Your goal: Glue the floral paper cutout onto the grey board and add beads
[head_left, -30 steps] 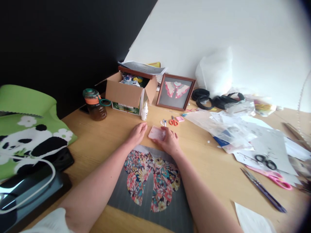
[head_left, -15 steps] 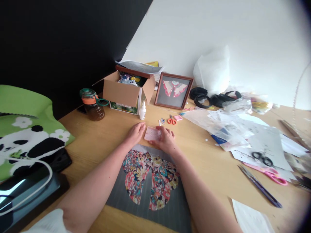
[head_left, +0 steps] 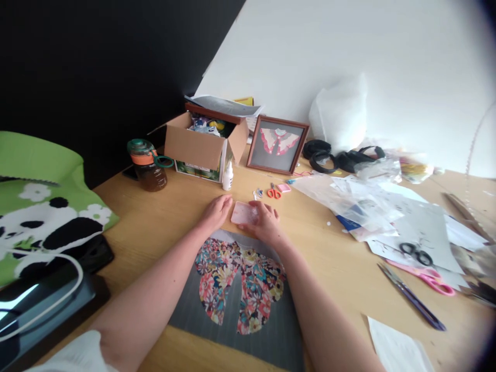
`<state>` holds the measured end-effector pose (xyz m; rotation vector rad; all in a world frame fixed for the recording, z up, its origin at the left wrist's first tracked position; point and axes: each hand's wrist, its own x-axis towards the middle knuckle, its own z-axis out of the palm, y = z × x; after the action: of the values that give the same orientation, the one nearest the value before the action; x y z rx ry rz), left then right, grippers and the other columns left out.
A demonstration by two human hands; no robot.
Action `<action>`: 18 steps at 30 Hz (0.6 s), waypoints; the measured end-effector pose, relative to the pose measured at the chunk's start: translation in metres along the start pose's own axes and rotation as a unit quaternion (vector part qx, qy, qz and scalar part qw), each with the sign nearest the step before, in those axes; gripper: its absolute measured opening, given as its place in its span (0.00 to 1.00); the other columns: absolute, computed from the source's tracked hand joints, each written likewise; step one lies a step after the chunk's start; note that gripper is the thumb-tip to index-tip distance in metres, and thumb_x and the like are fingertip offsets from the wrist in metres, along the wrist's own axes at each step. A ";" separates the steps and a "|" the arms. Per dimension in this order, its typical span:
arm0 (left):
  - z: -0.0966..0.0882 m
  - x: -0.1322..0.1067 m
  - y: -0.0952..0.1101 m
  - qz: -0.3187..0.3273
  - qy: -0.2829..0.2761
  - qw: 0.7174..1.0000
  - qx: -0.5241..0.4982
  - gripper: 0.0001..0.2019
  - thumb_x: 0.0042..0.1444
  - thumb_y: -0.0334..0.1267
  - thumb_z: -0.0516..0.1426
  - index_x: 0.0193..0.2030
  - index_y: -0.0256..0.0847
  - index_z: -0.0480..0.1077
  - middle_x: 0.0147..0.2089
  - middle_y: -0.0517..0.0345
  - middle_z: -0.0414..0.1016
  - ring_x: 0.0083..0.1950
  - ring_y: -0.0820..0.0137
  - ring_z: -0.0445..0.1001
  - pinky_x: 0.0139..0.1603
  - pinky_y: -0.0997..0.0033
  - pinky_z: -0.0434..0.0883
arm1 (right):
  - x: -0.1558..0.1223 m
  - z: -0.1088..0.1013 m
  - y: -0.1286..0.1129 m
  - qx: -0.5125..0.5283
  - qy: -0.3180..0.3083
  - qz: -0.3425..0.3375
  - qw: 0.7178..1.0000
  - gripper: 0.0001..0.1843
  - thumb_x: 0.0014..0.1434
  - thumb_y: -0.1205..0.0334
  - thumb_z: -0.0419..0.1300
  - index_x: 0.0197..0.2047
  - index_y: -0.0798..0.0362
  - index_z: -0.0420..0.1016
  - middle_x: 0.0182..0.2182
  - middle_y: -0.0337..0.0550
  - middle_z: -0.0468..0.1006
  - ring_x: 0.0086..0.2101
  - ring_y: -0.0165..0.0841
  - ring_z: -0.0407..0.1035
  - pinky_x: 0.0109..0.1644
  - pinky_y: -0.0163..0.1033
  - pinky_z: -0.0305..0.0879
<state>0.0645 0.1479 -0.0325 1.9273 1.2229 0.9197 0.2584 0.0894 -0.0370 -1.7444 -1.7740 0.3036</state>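
My right hand (head_left: 265, 221) grips the right side of a small, shallow pink tray (head_left: 239, 211), which holds tiny pale bits too small to name. Just left of the tray, my left hand (head_left: 217, 211) is closed with the fingertips pressed together; whatever it may hold is hidden. Between my forearms lies a dark grey sheet (head_left: 186, 315), and on it a flower-patterned fabric collar (head_left: 253, 289) in two scalloped halves. Beyond the tray are orange-handled scissors (head_left: 274, 192), a small pink lid-like piece (head_left: 284, 188) and a white dropper bottle (head_left: 228, 176).
An open cardboard box (head_left: 196, 147) and a framed collar (head_left: 279, 144) stand at the back. A drink bottle (head_left: 148, 165) and a panda-print green bag (head_left: 50, 206) are on the left. Papers (head_left: 422, 227), pink scissors (head_left: 430, 279) and a purple-handled tool (head_left: 414, 299) lie right.
Both hands keep nearly the same pose around the pink tray. Only a slight shift of the whole view shows.
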 end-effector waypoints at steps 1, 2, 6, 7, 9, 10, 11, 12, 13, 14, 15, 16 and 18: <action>0.000 0.000 0.000 -0.001 0.001 1.000 0.000 0.18 0.68 0.42 0.48 0.57 0.37 0.70 0.60 0.44 0.74 0.60 0.59 0.73 0.65 0.58 0.67 | 0.000 0.000 -0.001 0.004 -0.008 -0.004 1.000 0.34 0.43 0.47 0.73 0.52 0.44 0.69 0.50 0.50 0.77 0.55 0.53 0.64 0.62 0.65 0.46; -0.001 0.000 0.001 -0.002 0.001 1.000 0.000 0.18 0.68 0.42 0.48 0.57 0.37 0.70 0.60 0.44 0.74 0.60 0.59 0.73 0.65 0.58 0.67 | 0.000 0.001 -0.002 0.004 -0.014 -0.003 1.000 0.35 0.42 0.47 0.73 0.52 0.44 0.69 0.50 0.50 0.77 0.55 0.54 0.64 0.62 0.65 0.46; -0.001 -0.001 0.002 -0.002 -0.005 1.000 -0.001 0.18 0.68 0.42 0.48 0.58 0.36 0.69 0.59 0.44 0.74 0.60 0.59 0.73 0.65 0.58 0.67 | 0.000 0.000 -0.003 -0.007 -0.002 0.017 1.000 0.36 0.40 0.49 0.74 0.52 0.45 0.69 0.51 0.51 0.76 0.55 0.54 0.64 0.61 0.65 0.48; -0.001 -0.001 0.003 -0.002 -0.005 1.000 0.000 0.18 0.68 0.42 0.48 0.58 0.36 0.70 0.59 0.43 0.74 0.61 0.59 0.73 0.65 0.58 0.67 | 0.000 0.000 -0.003 -0.005 -0.003 0.012 1.000 0.36 0.41 0.48 0.74 0.52 0.45 0.69 0.51 0.51 0.76 0.55 0.54 0.64 0.61 0.65 0.48; -0.001 -0.001 0.003 -0.004 -0.003 1.000 0.001 0.18 0.68 0.41 0.48 0.58 0.35 0.69 0.60 0.43 0.74 0.61 0.59 0.72 0.65 0.58 0.67 | 0.000 -0.001 -0.003 -0.002 -0.017 0.000 1.000 0.35 0.42 0.47 0.73 0.52 0.44 0.69 0.50 0.50 0.77 0.55 0.53 0.64 0.62 0.66 0.46; -0.001 -0.001 0.003 -0.005 -0.002 1.000 0.001 0.19 0.68 0.41 0.48 0.58 0.35 0.69 0.60 0.42 0.74 0.61 0.59 0.72 0.65 0.58 0.67 | 0.000 -0.002 -0.002 -0.003 -0.023 0.000 1.000 0.35 0.42 0.48 0.73 0.52 0.44 0.69 0.50 0.49 0.77 0.55 0.53 0.64 0.62 0.66 0.45; -0.001 -0.001 0.003 -0.005 -0.002 1.000 0.001 0.19 0.68 0.41 0.48 0.58 0.35 0.69 0.59 0.42 0.74 0.60 0.59 0.73 0.64 0.58 0.67 | 0.000 -0.003 -0.001 -0.006 -0.025 0.006 1.000 0.35 0.41 0.48 0.74 0.52 0.44 0.69 0.50 0.48 0.77 0.55 0.53 0.64 0.62 0.66 0.45; -0.002 -0.001 0.003 -0.006 -0.002 1.000 0.001 0.19 0.68 0.41 0.48 0.58 0.35 0.69 0.59 0.43 0.74 0.60 0.59 0.73 0.64 0.59 0.68 | 0.000 -0.003 -0.001 -0.010 -0.021 0.017 1.000 0.36 0.40 0.49 0.74 0.52 0.44 0.69 0.50 0.49 0.77 0.55 0.53 0.64 0.62 0.65 0.45; -0.002 -0.001 0.003 -0.006 -0.003 1.000 0.001 0.19 0.68 0.41 0.48 0.58 0.35 0.69 0.58 0.43 0.75 0.60 0.59 0.74 0.64 0.59 0.68 | 0.000 -0.003 -0.001 -0.013 -0.013 0.027 0.999 0.37 0.40 0.49 0.75 0.52 0.45 0.69 0.50 0.50 0.76 0.54 0.53 0.64 0.61 0.65 0.46; -0.002 -0.001 0.003 -0.005 -0.004 1.000 0.002 0.19 0.68 0.41 0.48 0.58 0.35 0.69 0.58 0.42 0.75 0.60 0.59 0.73 0.64 0.59 0.68 | 0.000 -0.003 -0.001 -0.013 -0.007 0.032 0.999 0.37 0.40 0.49 0.75 0.52 0.45 0.69 0.51 0.50 0.76 0.54 0.54 0.64 0.61 0.64 0.47; -0.002 -0.001 0.003 -0.005 -0.004 1.000 0.003 0.18 0.68 0.41 0.48 0.58 0.35 0.69 0.59 0.42 0.74 0.60 0.59 0.73 0.64 0.59 0.68 | 0.000 -0.003 -0.002 -0.009 -0.005 0.029 1.000 0.36 0.40 0.49 0.75 0.52 0.45 0.69 0.50 0.51 0.76 0.54 0.54 0.64 0.61 0.64 0.47; -0.002 -0.001 0.003 -0.005 -0.004 1.000 0.004 0.18 0.68 0.41 0.48 0.58 0.35 0.70 0.59 0.42 0.74 0.61 0.58 0.73 0.65 0.58 0.67 | 0.000 -0.003 -0.003 -0.003 -0.009 0.021 1.000 0.36 0.41 0.48 0.74 0.52 0.45 0.69 0.50 0.51 0.76 0.54 0.54 0.64 0.61 0.64 0.46; -0.002 -0.001 0.003 -0.006 -0.002 1.000 0.005 0.19 0.68 0.41 0.48 0.58 0.33 0.69 0.60 0.41 0.73 0.62 0.58 0.72 0.65 0.57 0.66 | 0.000 -0.003 -0.005 0.004 -0.024 0.004 1.000 0.36 0.41 0.47 0.74 0.52 0.44 0.69 0.50 0.50 0.76 0.55 0.54 0.63 0.62 0.65 0.44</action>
<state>0.0642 0.1463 -0.0288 1.9278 1.2375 0.9053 0.2560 0.0878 -0.0322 -1.7519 -1.7987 0.3586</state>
